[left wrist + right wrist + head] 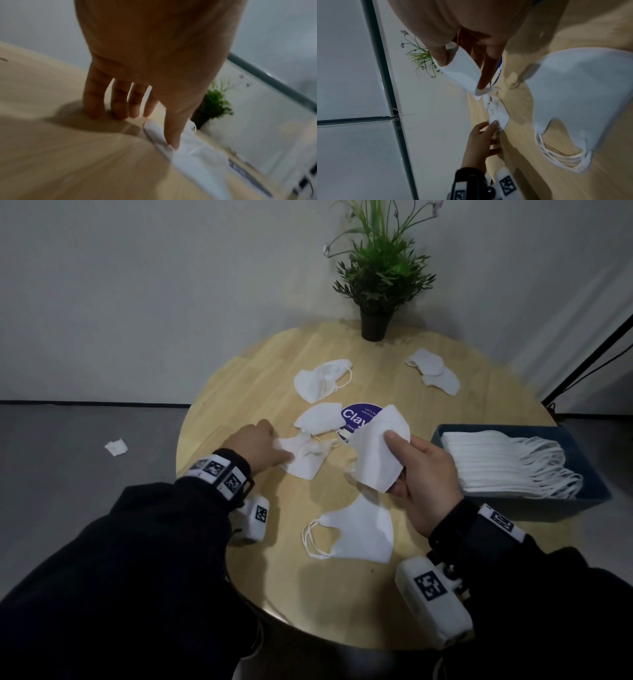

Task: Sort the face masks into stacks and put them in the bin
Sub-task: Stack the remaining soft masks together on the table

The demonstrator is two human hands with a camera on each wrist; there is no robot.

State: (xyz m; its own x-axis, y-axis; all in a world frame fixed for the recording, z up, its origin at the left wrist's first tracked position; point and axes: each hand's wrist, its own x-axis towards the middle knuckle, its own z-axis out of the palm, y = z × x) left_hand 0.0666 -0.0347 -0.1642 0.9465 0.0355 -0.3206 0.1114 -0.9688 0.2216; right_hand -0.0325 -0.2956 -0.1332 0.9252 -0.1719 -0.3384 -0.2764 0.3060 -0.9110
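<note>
My right hand (396,462) holds a white folded mask (371,451) up above the table's middle, thumb on its front and fingers curled behind; the right wrist view shows that mask (462,75) pinched. My left hand (279,445) lies flat on another white mask (305,462), thumb pressing its edge (173,143), the fingers (120,108) straight with tips on the wood. A small stack of masks (359,532) lies near the front edge. The blue bin (442,433) at the right holds a tall stack of masks (503,463).
Loose masks lie at the back left (323,381), the back right (433,371) and the middle (320,417), beside a purple round sticker (356,416). A potted plant (375,323) stands at the far edge. A white scrap (116,446) lies on the floor to the left.
</note>
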